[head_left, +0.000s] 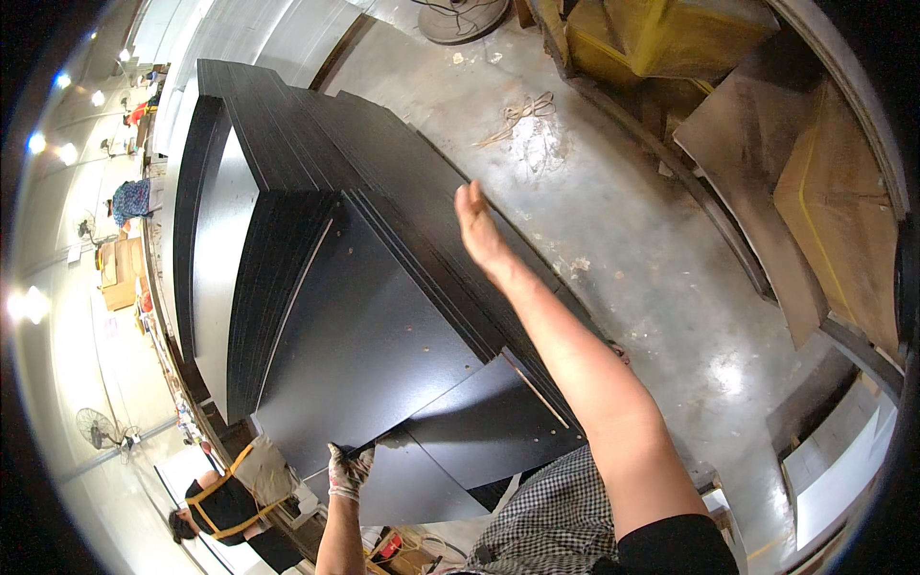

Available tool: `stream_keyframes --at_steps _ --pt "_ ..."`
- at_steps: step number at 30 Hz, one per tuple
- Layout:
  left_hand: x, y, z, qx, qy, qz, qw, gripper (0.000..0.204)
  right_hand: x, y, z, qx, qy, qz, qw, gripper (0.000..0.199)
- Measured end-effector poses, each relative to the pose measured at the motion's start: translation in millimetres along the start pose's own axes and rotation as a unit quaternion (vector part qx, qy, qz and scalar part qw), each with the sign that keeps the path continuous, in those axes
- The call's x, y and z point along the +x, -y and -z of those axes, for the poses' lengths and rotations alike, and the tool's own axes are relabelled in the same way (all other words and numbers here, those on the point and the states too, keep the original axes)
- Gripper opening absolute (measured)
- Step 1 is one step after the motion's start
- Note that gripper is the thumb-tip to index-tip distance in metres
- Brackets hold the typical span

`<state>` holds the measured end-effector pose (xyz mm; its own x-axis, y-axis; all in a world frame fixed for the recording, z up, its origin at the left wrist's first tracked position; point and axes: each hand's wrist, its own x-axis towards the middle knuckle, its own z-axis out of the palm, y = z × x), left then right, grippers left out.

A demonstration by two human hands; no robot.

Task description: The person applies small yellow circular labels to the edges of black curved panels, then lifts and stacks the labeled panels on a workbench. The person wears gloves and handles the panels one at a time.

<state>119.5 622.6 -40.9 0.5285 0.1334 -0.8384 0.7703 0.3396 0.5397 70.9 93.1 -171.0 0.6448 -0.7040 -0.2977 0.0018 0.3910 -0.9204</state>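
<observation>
Both hands (350,470) (479,230) grip black panel (364,335).

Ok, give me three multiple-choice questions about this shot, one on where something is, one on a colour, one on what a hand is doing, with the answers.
1. Where does the bare right hand rest?
A. on the right edge of the stack of flat black boards
B. on the concrete floor
C. on a yellow wrapped bundle

2. What colour is the top panel of the stack?
A. white
B. black
C. yellow

3. What is the gloved left hand doing?
A. hanging free in the air
B. lying flat on the floor
C. gripping the near corner of the top black panel

Answers: 1 A, the open palm lies against the boards' edge. 2 B, its face is matt black. 3 C, the glove's fingers close over the panel's corner.
</observation>
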Motion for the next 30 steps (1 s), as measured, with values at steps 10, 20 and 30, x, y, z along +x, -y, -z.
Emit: stream_keyframes --at_steps 10,20,30 --pt "3.6 0.3 0.4 0.035 -0.051 -0.022 0.998 0.057 14.5 -7.4 2.0 0.019 0.09 -0.016 0.996 0.081" --pt "4.8 0.9 3.5 0.01 0.031 0.005 0.999 0.063 -25.4 15.1 -14.8 -0.094 0.096 -0.01 0.991 0.086" --pt "-19.2 18.9 -16.1 0.069 0.034 0.002 0.997 0.073 -75.6 96.8 -21.2 -0.391 0.157 -0.051 0.905 0.07"
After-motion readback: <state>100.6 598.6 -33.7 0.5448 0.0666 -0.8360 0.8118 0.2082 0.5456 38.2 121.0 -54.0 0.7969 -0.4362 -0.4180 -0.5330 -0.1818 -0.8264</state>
